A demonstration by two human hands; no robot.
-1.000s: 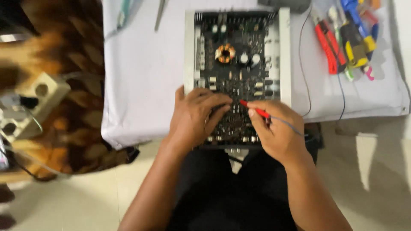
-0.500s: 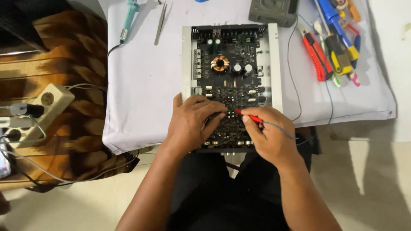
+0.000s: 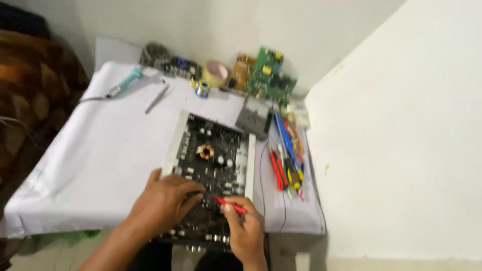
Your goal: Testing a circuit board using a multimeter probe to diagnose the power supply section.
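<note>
Right hand (image 3: 246, 228) fingers pinch slim red probe (image 3: 230, 205), tip on black populated circuit board (image 3: 211, 165) in silver frame, centre of white-covered table (image 3: 90, 165). Left hand (image 3: 165, 200) lies flat, fingers loosely curled, holding nothing. Best kept steady, tip on one contact.

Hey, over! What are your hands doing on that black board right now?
Left hand flat on circuit board. Right hand pinching red probe, tip on board. Row of hand tools beside it, not blocking.
</note>
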